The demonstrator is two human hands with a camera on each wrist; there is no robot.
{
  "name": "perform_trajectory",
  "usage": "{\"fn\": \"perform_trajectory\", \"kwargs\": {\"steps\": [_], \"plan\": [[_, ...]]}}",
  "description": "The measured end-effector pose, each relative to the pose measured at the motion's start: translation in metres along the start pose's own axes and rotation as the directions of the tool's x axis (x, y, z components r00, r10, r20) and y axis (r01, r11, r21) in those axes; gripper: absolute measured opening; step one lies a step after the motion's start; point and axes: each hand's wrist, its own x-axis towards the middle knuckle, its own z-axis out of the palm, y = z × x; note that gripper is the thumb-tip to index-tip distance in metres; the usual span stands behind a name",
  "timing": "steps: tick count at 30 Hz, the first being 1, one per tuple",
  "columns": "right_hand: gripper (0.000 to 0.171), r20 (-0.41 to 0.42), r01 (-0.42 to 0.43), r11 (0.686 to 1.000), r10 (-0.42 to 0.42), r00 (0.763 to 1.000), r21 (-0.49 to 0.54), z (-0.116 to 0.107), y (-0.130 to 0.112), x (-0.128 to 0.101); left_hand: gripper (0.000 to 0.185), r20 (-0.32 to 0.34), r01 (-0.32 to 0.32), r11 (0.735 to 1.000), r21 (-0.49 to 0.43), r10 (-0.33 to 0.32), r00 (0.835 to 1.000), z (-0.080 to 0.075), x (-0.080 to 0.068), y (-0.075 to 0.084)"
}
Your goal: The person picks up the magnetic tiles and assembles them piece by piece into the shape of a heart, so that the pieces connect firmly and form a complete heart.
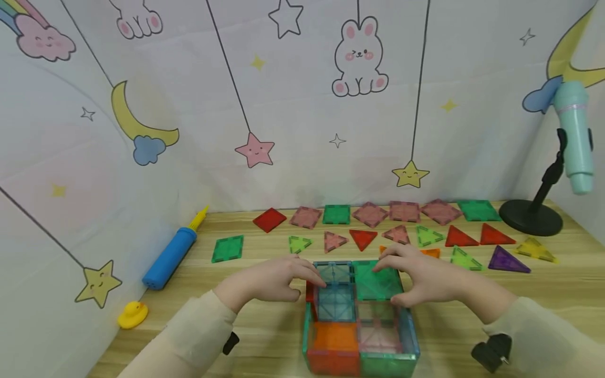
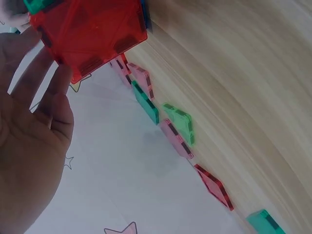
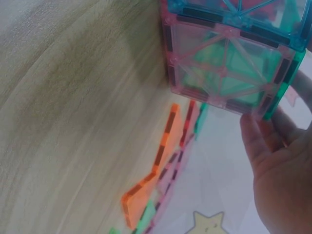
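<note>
A: Checking the hands — what's w/ the left hand (image 1: pixel 264 281)?

B: Fingers stretched fairly straight, tips on the top far-left edge of the tile box (image 1: pixel 361 320). Left wrist view shows the palm flat beside the box's red side tile (image 2: pixel 90 31), touching, not curled round it.

A: And the right hand (image 1: pixel 420 278)?

B: Fingers bent over the green top tile (image 1: pixel 378 281) at the far-right corner, thumb on the right wall. Right wrist view: fingertips (image 3: pixel 253 129) at the corner of the pink side tile (image 3: pixel 224 68). Pinching it, as far as I can tell.

A: Box is where?

B: On the wooden table (image 1: pixel 255 336), near edge, approx centre, btw both hands. Loose tiles (image 1: pixel 402 231) lie in rows behind it; blue pump (image 1: pixel 170 257) and yellow duck (image 1: pixel 132 314) sit off left.
</note>
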Motion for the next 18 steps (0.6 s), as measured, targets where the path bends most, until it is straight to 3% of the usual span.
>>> {"fn": "perform_trajectory", "kwargs": {"steps": [9,18], "plan": [[0.043,-0.009,0.008,1.000,-0.008,1.000,0.015,0.000,0.003,0.000,0.037,0.104,0.070,0.973,-0.221,-0.048,0.993,0.000,0.001,-0.009],[0.041,0.008,0.017,0.998,-0.018,1.000,0.066,-0.001,0.006,0.001,0.024,0.157,0.102,0.968,-0.229,-0.067,0.985,0.003,0.005,-0.013]]}}
